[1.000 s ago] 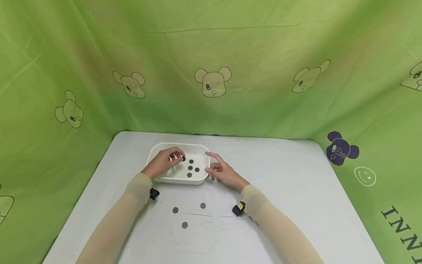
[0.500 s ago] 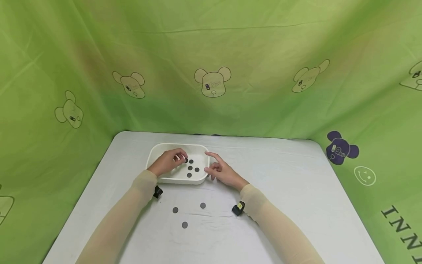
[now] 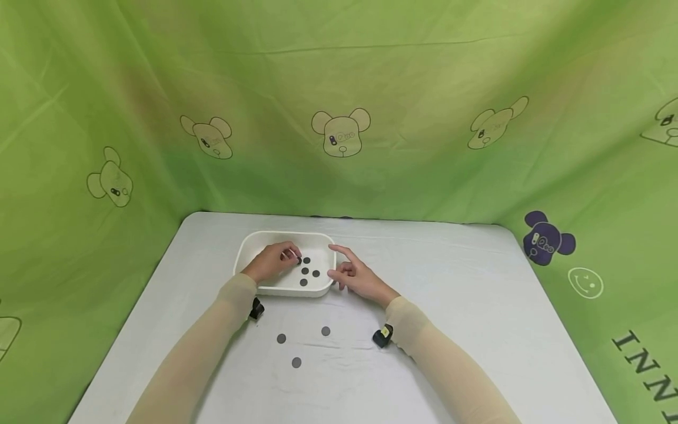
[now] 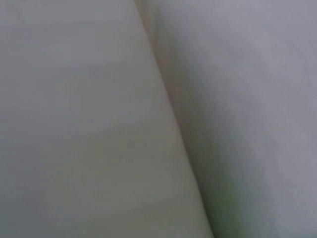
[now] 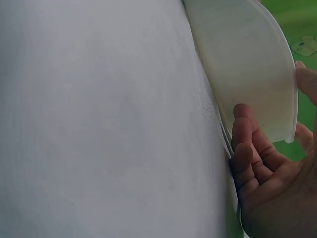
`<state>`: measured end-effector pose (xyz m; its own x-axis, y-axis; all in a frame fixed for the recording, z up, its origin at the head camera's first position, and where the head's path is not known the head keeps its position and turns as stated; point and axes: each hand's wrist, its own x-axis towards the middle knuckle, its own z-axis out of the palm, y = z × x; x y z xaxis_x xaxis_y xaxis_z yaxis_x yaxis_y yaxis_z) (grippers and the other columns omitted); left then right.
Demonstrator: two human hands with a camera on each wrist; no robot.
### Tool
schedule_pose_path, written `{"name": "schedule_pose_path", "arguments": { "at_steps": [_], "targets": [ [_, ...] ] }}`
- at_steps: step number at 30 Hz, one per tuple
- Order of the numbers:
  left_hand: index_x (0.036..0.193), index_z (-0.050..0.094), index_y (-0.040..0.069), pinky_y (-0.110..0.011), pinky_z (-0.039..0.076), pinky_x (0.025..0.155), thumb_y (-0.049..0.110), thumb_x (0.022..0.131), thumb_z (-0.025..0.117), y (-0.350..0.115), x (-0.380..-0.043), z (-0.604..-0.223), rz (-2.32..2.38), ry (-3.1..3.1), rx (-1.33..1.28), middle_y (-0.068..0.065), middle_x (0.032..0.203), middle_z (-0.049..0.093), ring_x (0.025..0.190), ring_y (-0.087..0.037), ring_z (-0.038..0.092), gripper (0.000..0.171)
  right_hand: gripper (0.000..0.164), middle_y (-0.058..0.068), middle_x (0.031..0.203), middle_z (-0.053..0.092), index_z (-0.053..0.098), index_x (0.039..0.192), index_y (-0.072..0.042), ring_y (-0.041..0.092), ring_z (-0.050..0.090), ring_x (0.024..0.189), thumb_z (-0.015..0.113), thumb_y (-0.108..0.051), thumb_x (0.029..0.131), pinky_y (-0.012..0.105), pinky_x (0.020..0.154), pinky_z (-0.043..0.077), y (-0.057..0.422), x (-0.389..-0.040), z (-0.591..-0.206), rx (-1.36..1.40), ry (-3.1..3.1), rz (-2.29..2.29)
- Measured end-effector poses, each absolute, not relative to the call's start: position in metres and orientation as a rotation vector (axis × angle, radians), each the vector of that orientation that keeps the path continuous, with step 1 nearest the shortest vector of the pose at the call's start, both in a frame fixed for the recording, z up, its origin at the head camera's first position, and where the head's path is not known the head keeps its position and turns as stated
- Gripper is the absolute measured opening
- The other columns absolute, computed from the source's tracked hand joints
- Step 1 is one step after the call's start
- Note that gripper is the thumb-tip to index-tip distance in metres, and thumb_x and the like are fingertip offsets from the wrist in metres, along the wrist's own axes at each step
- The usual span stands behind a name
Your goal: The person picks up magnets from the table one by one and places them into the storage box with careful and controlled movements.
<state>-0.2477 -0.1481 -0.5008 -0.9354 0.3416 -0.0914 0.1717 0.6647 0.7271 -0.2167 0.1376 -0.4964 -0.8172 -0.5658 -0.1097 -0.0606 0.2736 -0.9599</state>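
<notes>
In the head view, a white tray [image 3: 288, 291] stands on the table with several dark round discs [image 3: 305, 271] lying on its floor. My left hand [image 3: 272, 261] reaches in over the near left side, and its fingertips pinch another dark disc [image 3: 299, 260] close to the others. At the tray's right end my right hand [image 3: 359, 278] holds the rim. From the right wrist, the tray's outer wall [image 5: 242, 64] shows, with curled fingers [image 5: 242, 131] beside it and a digit on the rim. Only sleeve and cloth appear in the left wrist view.
Three more discs, a left one [image 3: 281, 338], a right one [image 3: 325, 331] and a front one [image 3: 296, 363], lie flat on the white table [image 3: 434, 265] between the forearms. A green printed curtain [image 3: 402, 176] encloses the back and both sides.
My left hand has shifted a little to the right and toward me inside the tray, bringing the pinched disc nearer the others. The right hand keeps its place at the rim.
</notes>
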Motion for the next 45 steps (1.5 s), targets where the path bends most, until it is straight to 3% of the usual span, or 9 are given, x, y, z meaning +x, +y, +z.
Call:
{"name": "schedule_pose_path", "arguments": {
  "at_steps": [21,45],
  "targets": [
    [0.105,0.069,0.022,-0.039,0.046,0.089,0.023,0.097,0.066,-0.147,-0.2505,-0.5087,1.049,2.723,0.302,0.004,0.096,0.067,0.094,-0.016,0.059,0.008,0.07,0.03,0.098,0.064,0.027,0.157,-0.029,0.047,0.061,0.083,0.066,-0.029,0.098,0.036,0.066,0.05,0.137,-0.2186,-0.5009,-0.567,2.112,-1.588],
    [0.103,0.068,0.011,-0.033,0.046,0.083,0.012,0.097,0.064,-0.1463,-0.2518,-0.5095,1.046,2.757,0.384,0.0,0.089,0.063,0.085,-0.015,0.056,0.007,0.072,0.031,0.099,0.064,0.026,0.158,-0.028,0.049,0.06,0.085,0.066,-0.029,0.098,0.038,0.07,0.05,0.1363,-0.2176,-0.4973,-0.565,2.118,-1.579]
  ]
}}
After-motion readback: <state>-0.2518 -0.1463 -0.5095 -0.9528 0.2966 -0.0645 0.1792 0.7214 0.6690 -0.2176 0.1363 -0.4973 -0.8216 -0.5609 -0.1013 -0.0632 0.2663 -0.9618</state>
